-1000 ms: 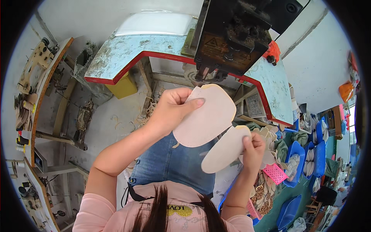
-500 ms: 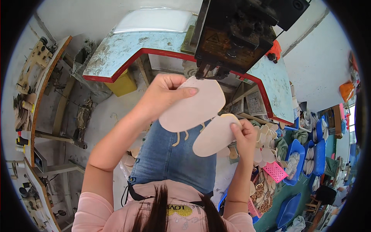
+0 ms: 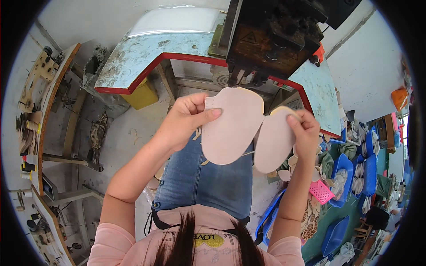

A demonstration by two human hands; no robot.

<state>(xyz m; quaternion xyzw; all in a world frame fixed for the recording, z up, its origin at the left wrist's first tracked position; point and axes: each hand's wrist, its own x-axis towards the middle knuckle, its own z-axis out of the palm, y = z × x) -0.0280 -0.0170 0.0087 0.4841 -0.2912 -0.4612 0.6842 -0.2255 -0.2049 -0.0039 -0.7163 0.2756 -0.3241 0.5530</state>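
My left hand (image 3: 186, 119) pinches the upper left edge of a pale pinkish-white, flat rounded slipper piece (image 3: 233, 131). Its top edge shows a thin yellowish rim and reaches up to just below the dark machine head (image 3: 271, 51); whether the two touch I cannot tell. Between thumb and fingers, my right hand (image 3: 305, 129) grips a second pale slipper piece (image 3: 274, 148), also yellow-edged, at its upper right. The two pieces hang side by side over my lap, their near edges almost meeting at the top. A thin strand shows between them lower down.
A worn light-blue table (image 3: 168, 46) with a red edge wraps round the machine. Beneath it stands a yellow bin (image 3: 143, 95). Shelving with tools (image 3: 53, 119) lines the left. On the right are blue tubs (image 3: 342, 177), a pink basket (image 3: 321, 191) and loose cut pieces.
Both hands have shifted rightward, my right hand also upward. The two pieces have swung from slanting to nearly upright.
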